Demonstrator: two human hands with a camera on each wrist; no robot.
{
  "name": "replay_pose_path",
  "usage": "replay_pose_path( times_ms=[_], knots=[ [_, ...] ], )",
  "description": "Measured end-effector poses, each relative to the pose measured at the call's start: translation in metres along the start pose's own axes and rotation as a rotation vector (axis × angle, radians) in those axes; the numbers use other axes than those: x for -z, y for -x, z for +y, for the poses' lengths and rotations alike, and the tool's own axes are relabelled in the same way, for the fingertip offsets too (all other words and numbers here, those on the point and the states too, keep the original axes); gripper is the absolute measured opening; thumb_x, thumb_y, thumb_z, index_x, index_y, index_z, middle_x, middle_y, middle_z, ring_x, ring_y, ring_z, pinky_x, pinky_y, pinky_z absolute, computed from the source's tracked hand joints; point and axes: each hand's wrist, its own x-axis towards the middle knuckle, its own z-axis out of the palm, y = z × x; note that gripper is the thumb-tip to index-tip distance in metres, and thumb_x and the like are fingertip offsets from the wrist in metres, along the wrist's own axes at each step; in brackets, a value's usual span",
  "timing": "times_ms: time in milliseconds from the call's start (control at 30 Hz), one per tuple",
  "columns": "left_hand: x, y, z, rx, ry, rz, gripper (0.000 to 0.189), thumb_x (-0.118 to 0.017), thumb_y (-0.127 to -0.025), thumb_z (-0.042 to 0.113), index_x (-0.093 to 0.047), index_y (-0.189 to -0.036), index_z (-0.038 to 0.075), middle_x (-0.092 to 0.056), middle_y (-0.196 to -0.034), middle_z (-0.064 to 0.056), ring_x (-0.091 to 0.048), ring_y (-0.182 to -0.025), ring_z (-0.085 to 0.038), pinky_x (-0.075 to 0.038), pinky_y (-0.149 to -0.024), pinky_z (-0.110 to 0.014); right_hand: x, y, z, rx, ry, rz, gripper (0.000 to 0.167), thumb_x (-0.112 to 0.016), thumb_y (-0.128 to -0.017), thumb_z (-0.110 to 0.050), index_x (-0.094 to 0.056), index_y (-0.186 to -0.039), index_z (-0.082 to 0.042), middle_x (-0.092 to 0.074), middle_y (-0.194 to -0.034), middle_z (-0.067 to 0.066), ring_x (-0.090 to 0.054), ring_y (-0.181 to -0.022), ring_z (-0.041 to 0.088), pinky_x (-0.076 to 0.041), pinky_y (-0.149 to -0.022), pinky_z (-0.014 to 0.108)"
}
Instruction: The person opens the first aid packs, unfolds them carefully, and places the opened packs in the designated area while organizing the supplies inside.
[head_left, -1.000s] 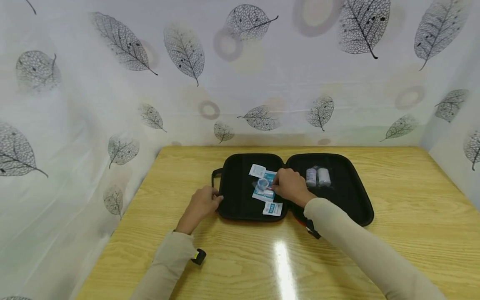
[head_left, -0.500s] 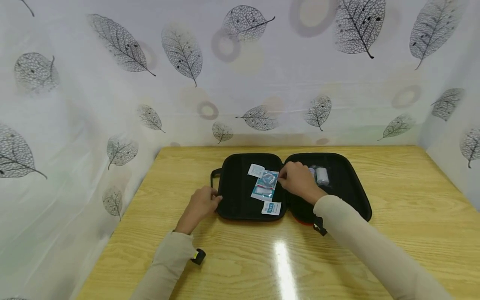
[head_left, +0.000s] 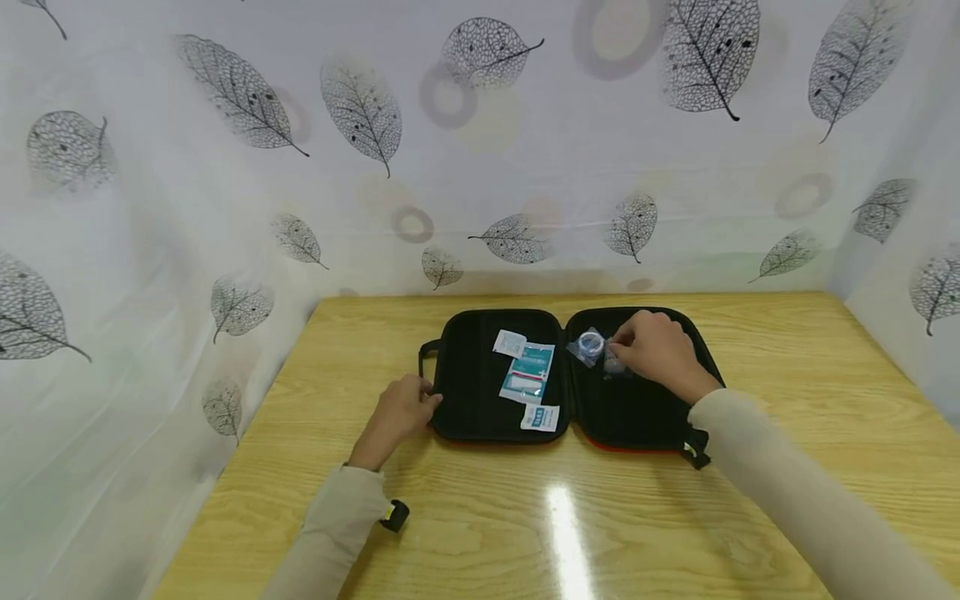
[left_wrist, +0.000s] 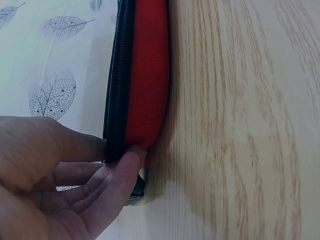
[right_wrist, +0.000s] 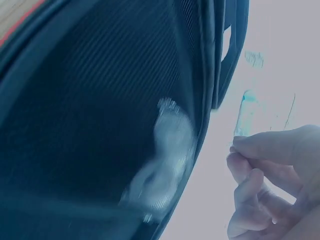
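A black-lined case (head_left: 459, 400) with a red shell lies unfolded on the wooden table. My left hand (head_left: 401, 408) pinches its near left corner; in the left wrist view, thumb and fingers hold the zipped edge (left_wrist: 120, 90). Over the right half, my right hand (head_left: 660, 350) pinches the clear wrapper of a ring-shaped roll of tape (head_left: 591, 343). Beneath those fingers sit wrapped white rolls (head_left: 615, 363), partly hidden; in the right wrist view they look blurred. The left half bears a teal packet (head_left: 531, 371) and two small white sachets, one above (head_left: 510, 342) and one below (head_left: 542, 418).
A carrying handle (head_left: 427, 354) sticks out from the case's left side. The wooden table (head_left: 465, 525) spreads around it, with a leaf-patterned sheet (head_left: 525, 150) behind and at both sides. Small black devices (head_left: 395, 515) sit at both wrists.
My right hand has carried the wrapped roll of tape from above the teal packet rightward, over the case's right half. The left hand stays at the corner. The head view has shifted slightly.
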Motion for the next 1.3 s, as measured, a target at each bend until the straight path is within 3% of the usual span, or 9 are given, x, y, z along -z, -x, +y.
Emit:
replay_pose_path(
  times_ms=[333, 700, 1033, 1300],
  knots=[
    [0.0, 0.0, 0.001, -0.005, -0.012, 0.0, 0.021, -0.064, -0.1, 0.013, -0.072, -0.11, -0.004, -0.062, -0.07, -0.004, -0.054, -0.057, -0.015, -0.044, -0.055, -0.028, 0.028, 0.024, 0.047, -0.046, 0.035, -0.019, 0.023, -0.07, -0.094, -0.019, -0.079, -0.097, 0.002, -0.074, -0.089, 0.018, -0.064, -0.065, 0.024, -0.05, -0.051, 0.039],
    [0.001, 0.0, 0.002, -0.007, -0.02, 0.0, 0.023, -0.064, -0.1, 0.013, -0.072, -0.113, -0.005, -0.064, -0.073, -0.004, -0.056, -0.06, -0.016, -0.046, -0.058, -0.03, 0.041, 0.048, 0.084, -0.103, 0.078, -0.007, 0.023, -0.07, -0.091, -0.02, -0.079, -0.093, 0.001, -0.074, -0.088, 0.018, -0.063, -0.066, 0.026, -0.046, -0.049, 0.037],
    [0.0, -0.001, 0.0, -0.025, -0.018, 0.004, 0.02, -0.064, -0.1, 0.012, -0.072, -0.108, -0.004, -0.06, -0.068, -0.003, -0.052, -0.056, -0.015, -0.042, -0.054, -0.028, 0.047, 0.059, 0.094, -0.132, 0.104, -0.021, 0.023, -0.068, -0.091, -0.018, -0.078, -0.094, 0.002, -0.074, -0.089, 0.021, -0.062, -0.06, 0.024, -0.046, -0.044, 0.037],
    [0.0, -0.001, 0.001, -0.022, -0.031, 0.007, 0.023, -0.065, -0.1, 0.013, -0.072, -0.112, -0.005, -0.064, -0.073, -0.004, -0.054, -0.058, -0.015, -0.045, -0.058, -0.03, 0.04, 0.062, 0.09, -0.111, 0.133, -0.024, 0.018, -0.071, -0.09, -0.017, -0.078, -0.09, 0.0, -0.073, -0.085, 0.019, -0.06, -0.061, 0.023, -0.046, -0.045, 0.038]
  ],
)
